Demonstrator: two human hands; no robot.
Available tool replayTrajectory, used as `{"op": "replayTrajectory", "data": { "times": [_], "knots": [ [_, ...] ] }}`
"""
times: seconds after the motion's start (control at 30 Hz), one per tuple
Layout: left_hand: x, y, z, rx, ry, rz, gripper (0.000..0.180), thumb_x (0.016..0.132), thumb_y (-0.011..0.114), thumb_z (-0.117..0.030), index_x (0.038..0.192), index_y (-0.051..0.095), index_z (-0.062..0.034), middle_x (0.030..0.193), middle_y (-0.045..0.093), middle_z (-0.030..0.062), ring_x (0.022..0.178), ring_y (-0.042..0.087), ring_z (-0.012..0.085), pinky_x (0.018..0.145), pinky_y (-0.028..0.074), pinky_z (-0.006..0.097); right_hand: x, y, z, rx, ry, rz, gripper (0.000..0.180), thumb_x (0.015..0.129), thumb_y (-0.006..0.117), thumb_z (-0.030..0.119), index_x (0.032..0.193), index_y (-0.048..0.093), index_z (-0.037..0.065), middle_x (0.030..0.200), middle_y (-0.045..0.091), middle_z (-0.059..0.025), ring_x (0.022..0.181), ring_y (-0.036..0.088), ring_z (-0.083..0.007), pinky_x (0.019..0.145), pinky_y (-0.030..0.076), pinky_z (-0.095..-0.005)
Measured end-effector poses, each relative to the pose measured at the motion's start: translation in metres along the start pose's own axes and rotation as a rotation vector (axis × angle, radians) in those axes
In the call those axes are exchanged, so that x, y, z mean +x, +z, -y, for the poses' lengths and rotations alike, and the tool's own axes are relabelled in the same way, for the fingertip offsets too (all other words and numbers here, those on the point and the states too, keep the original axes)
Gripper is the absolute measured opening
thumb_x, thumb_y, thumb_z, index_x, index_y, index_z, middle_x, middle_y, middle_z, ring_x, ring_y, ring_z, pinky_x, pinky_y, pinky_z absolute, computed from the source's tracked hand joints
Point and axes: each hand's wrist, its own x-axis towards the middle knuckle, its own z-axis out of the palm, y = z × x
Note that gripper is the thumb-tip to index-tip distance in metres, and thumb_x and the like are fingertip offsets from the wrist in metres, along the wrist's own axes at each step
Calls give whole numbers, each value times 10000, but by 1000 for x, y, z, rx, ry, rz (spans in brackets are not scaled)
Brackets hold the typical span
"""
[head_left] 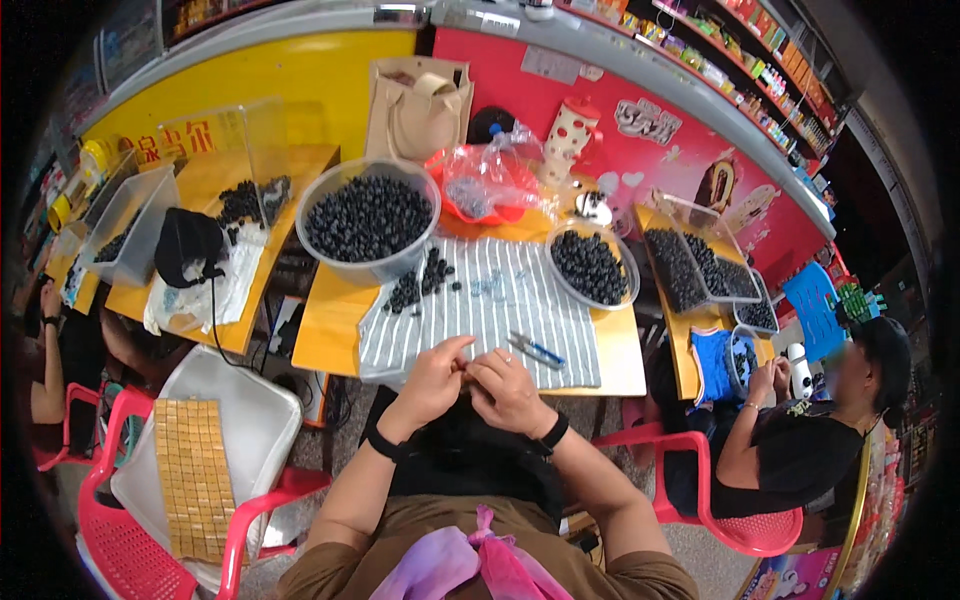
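The person's left hand [432,382] and right hand [508,392] meet at the fingertips near the table's [625,362] front edge; any item between is indiscernible. Blue-handled pliers [541,353] and loose black pieces [405,293] lie on a striped cloth [430,335], beside a filled translucent tub [375,271].

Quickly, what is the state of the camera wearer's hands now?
Left hand: fingers bent; whether closed on something cannot be told.
Right hand: fingers curled; likewise cannot be told.

Striped cloth [435,325], centre: soft, matt fabric.
Pliers [541,352], centre: metal tips, smooth handles.
Black pieces [368,218], upper centre: glossy, perhaps plastic, too small to be sure.
Round tub [372,271] around them: smooth, translucent plastic.
Tabletop [622,345], centre: smooth, wood-like.
Armchair [130,545], lower left: shiny plastic.
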Motion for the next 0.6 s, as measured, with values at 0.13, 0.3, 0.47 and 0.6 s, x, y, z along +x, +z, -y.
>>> {"op": "replayTrajectory", "data": {
  "times": [0.13,0.3,0.47,0.6],
  "knots": [
    [-5,-2,10,-607,-121,81,497,803,569,118,1284,489,26,889,611,59,781,585,96,667,482,245,-2,-7,13,60,52,24,416,751,650,14,1162,582,3,833,523,-132,737,548,-315,628,457,-403],
    [-13,-6,-12,-702,-158,139,458,854,629,25,1292,496,18,892,605,30,765,574,66,649,470,204,4,-39,17,-89,18,22,209,739,703,19,922,601,9,789,556,-136,656,581,-309,563,469,-395],
    [-19,-13,-3,-615,-175,-19,390,859,637,-3,1236,541,26,859,604,22,701,567,62,606,469,200,18,-92,-57,-230,218,-138,84,762,687,34,823,634,13,741,606,-143,643,608,-298,571,466,-370],
    [-19,-13,6,-519,-198,-92,335,858,651,-36,1174,575,45,791,602,10,656,561,54,582,463,197,40,-125,-121,-348,463,-284,141,761,703,111,738,640,-12,693,631,-178,629,617,-352,564,469,-405]
  ]
}}
